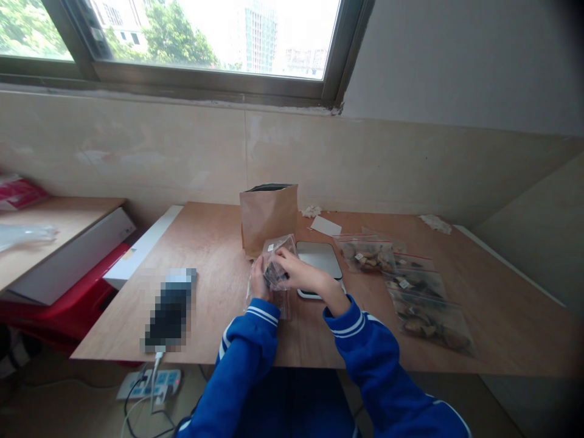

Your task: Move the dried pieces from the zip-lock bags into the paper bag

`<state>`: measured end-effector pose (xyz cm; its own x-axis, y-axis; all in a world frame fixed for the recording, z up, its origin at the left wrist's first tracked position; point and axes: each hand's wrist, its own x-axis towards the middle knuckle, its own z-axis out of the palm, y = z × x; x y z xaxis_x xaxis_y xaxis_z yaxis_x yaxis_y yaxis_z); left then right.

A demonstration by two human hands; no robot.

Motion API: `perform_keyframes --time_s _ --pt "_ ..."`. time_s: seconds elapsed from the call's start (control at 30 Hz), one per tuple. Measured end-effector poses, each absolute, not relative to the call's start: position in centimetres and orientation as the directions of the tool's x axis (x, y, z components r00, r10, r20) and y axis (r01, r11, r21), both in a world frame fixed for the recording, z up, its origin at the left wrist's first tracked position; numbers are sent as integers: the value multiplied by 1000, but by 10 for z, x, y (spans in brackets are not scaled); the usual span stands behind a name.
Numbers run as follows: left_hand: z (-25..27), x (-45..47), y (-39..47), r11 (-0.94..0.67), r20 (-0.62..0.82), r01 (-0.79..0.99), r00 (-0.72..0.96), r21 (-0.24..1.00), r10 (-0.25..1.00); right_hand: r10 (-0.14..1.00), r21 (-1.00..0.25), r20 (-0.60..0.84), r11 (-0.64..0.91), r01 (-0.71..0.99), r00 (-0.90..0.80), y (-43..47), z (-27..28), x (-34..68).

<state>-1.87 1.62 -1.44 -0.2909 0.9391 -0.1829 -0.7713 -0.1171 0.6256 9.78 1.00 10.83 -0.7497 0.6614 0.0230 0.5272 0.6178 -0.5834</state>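
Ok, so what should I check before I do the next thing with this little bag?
1. Both hands on the small clear bag: ok, left hand and right hand hold it.
2. Bag sealed: cannot tell.
3. Brown paper bag upright and open: ok.
4. Scale top bare: ok where visible.
5. Other filled bags out of the way: ok, on the right of the table.

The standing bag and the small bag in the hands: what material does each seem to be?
Standing bag: probably kraft paper, matte brown, stiff enough to stand open; its dark inside may be a lining. Small bag: clear, glossy plastic film; dark contents show through, held by the left hand and right hand.
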Motion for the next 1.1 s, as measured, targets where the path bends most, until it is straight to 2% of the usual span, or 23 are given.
perform_keyframes --time_s 0.17,0.3,0.77,1.1 --pt "-4 -17 14 -110 -243 -811 -298 575 923 697 -591 54 600 540 -715 11 112 98" --pt "2 -16 11 -97 -228 -833 -258 545 939 700 -604 99 607 516 -707 10 116 98" --pt "-7 -16 13 -146 -154 -767 -304 625 940 728 -685 193 580 441 -658 10 125 97" --pt "-10 -15 16 -138 -200 -740 -349 658 916 755 -716 249 565 410 -606 14 111 92"
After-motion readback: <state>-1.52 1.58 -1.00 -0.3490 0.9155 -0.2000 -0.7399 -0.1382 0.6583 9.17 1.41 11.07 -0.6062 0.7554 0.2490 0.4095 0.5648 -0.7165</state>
